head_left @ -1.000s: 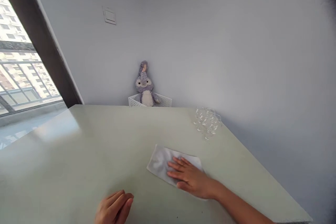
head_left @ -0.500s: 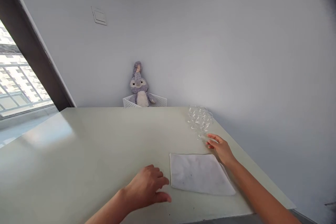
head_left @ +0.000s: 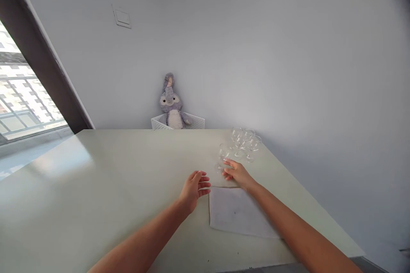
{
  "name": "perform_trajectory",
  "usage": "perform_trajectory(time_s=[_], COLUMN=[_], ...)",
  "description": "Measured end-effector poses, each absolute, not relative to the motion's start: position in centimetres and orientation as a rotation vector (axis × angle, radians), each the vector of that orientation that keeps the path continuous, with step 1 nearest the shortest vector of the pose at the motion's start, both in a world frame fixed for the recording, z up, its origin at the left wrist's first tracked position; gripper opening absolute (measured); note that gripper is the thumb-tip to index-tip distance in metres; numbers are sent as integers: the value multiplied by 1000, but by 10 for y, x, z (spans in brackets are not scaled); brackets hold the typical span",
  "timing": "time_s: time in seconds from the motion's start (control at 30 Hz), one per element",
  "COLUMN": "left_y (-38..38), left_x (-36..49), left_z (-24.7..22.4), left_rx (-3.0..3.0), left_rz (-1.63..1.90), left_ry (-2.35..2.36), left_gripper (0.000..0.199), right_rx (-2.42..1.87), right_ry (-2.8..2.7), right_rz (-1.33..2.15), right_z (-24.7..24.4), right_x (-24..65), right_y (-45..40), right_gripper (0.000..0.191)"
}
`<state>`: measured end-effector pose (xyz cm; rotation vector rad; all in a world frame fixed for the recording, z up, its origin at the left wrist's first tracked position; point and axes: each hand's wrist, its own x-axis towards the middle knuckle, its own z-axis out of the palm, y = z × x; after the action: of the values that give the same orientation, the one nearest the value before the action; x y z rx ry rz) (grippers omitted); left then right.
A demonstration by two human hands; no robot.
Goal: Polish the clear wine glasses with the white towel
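A clear stemmed wine glass (head_left: 224, 152) is in my right hand (head_left: 236, 172), whose fingers close on its stem from the right. The glass is upright, apart from the others and just beyond the cloth. My left hand (head_left: 194, 187) is open to the left of it, palm facing right and fingers apart, touching nothing. Several more clear stemmed glasses (head_left: 246, 140) stand in a cluster at the far right of the table. A white folded cloth (head_left: 230, 211) lies flat nearest me, partly covered by my right forearm.
The pale table (head_left: 128, 170) has its right edge near a plain wall. Behind its far edge a grey plush toy (head_left: 174, 111) sits in a white perforated basket (head_left: 196, 122). A window (head_left: 27, 85) is at the left.
My right hand has moved left, bringing one glass away from the cluster. My left hand has moved forward, turned its palm to the right and come closer to that glass.
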<state>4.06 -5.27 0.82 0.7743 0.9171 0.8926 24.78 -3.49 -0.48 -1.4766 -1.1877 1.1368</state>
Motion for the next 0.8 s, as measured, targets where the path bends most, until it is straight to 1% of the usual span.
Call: perform_trajectory(time_s=[0.07, 0.13, 0.17, 0.23, 0.3, 0.33, 0.4, 0.43, 0.5, 0.6, 0.73, 0.8], left_y=[-45, -37, -34, -27, -21, -18, -14, -13, -10, -8, -9, -11], left_x=[48, 55, 59, 66, 73, 76, 79, 79, 73, 51, 21, 13], left_z=[7, 6, 7, 8, 11, 13, 18, 20, 24, 25, 18, 13], left_rx=[584, 450, 404, 341, 306, 299, 294, 294, 302, 358, 543, 640], left_rz=[888, 879, 887, 917, 939, 943, 949, 957, 994, 1055, 1159, 1227], left_ry=[890, 810, 759, 648, 540, 485, 391, 362, 358, 418, 443, 467], left_gripper=[34, 48, 55, 64, 68, 68, 65, 62, 53, 44, 42, 43], right_rx=[-1580, -1572, -1522, -1393, -1331, -1333, -1372, -1388, -1387, -1409, -1420, -1368], right_ry=[-1408, -1673, -1815, -2100, -2306, -2363, -2388, -2370, -2281, -1870, -1066, -873], right_rz=[1027, 956, 949, 946, 866, 794, 633, 573, 536, 669, 924, 952], right_z=[5, 17, 23, 30, 28, 24, 11, 4, -8, -12, 11, 25], right_x=[247, 248, 247, 242, 233, 227, 215, 210, 202, 201, 207, 201], right_y=[-50, -73, -85, -109, -127, -132, -136, -135, -126, -102, -64, -49], right_gripper=[34, 26, 25, 28, 41, 44, 35, 29, 25, 21, 33, 38])
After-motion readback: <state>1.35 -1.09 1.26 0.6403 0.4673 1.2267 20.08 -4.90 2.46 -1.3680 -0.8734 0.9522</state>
